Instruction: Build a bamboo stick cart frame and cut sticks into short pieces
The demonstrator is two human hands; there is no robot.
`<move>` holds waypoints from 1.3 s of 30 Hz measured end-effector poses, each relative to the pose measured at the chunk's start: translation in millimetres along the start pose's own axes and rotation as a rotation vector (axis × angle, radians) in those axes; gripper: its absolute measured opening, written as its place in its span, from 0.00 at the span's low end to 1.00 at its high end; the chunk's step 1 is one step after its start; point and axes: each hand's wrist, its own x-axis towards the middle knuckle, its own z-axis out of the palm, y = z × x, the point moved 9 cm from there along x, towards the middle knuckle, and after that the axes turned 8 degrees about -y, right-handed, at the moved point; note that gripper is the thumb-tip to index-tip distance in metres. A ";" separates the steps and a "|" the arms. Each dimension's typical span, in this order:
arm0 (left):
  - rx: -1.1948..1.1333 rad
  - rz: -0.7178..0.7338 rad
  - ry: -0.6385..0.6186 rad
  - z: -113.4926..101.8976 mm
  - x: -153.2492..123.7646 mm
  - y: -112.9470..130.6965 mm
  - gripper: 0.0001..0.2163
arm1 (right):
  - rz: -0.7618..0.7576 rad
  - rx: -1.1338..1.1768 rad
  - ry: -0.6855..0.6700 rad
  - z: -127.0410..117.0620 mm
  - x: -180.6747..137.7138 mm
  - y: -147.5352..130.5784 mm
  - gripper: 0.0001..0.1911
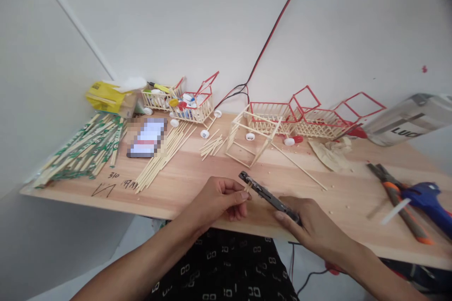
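My left hand pinches short pieces of thin wooden stick between thumb and fingers above the table's front edge. My right hand is wrapped round a dark pliers-like hand tool, seen edge-on. The tool's head lies against the stick pieces beside my left fingertips; whether its jaws are closed cannot be made out. Just beyond stands an open box-shaped frame of sticks, with one long stick lying to its right.
Behind stand small stick carts with red handles and bottle-cap wheels. Loose sticks, a phone and green-wrapped chopsticks lie left. To the right are orange-handled pliers, a blue glue gun and a large container.
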 end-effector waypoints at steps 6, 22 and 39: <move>0.020 0.005 0.026 -2.2 -6.4 -0.3 0.14 | -0.029 -0.033 0.016 4.4 2.0 -1.0 0.20; 0.059 0.056 0.034 5.9 -11.5 4.6 0.13 | -0.091 -0.159 0.135 0.9 -3.9 -1.0 0.20; 0.246 0.114 0.005 4.6 -9.8 19.1 0.14 | 0.010 -0.260 0.135 -16.9 -7.6 -3.3 0.23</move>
